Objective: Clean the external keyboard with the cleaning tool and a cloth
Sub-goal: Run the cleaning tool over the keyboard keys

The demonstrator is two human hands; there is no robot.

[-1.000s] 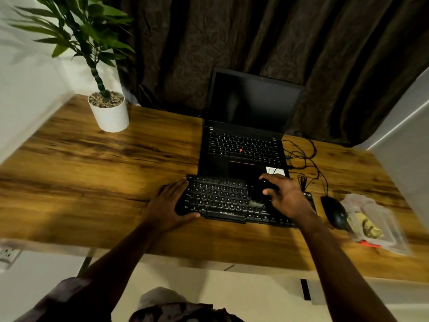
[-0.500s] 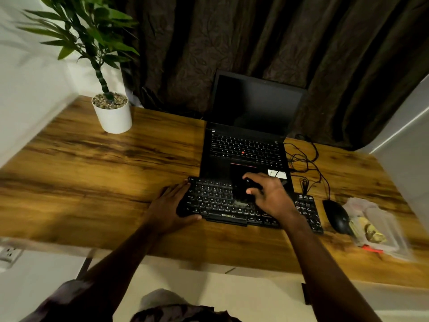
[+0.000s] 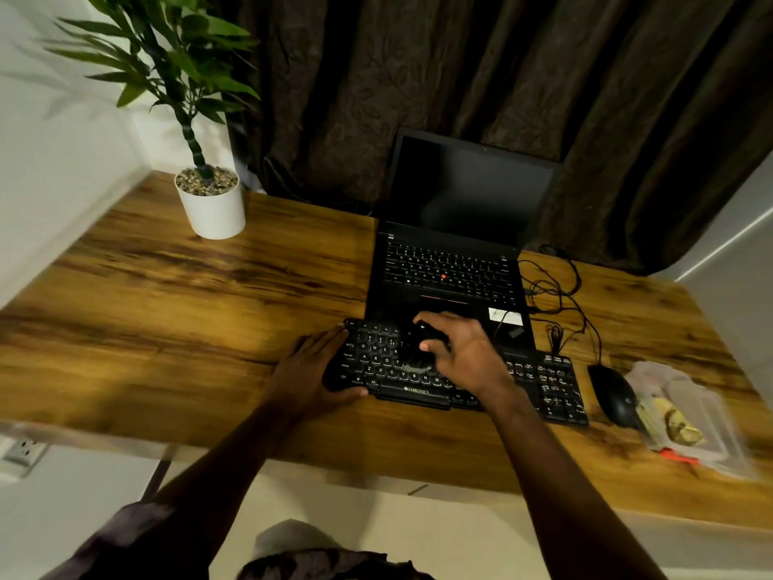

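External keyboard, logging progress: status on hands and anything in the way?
Left hand braces left end of keyboard, fingers straight. Right hand grips cleaning tool over middle keys. Mouse beside right end, off the keys.

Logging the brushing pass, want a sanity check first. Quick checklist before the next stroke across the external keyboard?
1. Keyboard braced: left hand rests against the left end of the external keyboard. ok.
2. Tool gripped: right hand holds the dark cleaning tool over the left-centre keys. ok.
3. Bristles touching the keys: that spot is blurred. cannot tell.
4. Path right to the number pad: nothing lies on those keys. ok.
5. Mouse off the keys: it lies beside the right end, apart. ok.
6. Cloth within reach: none identifiable, and the contents of the plastic bag are unclear. cannot tell.
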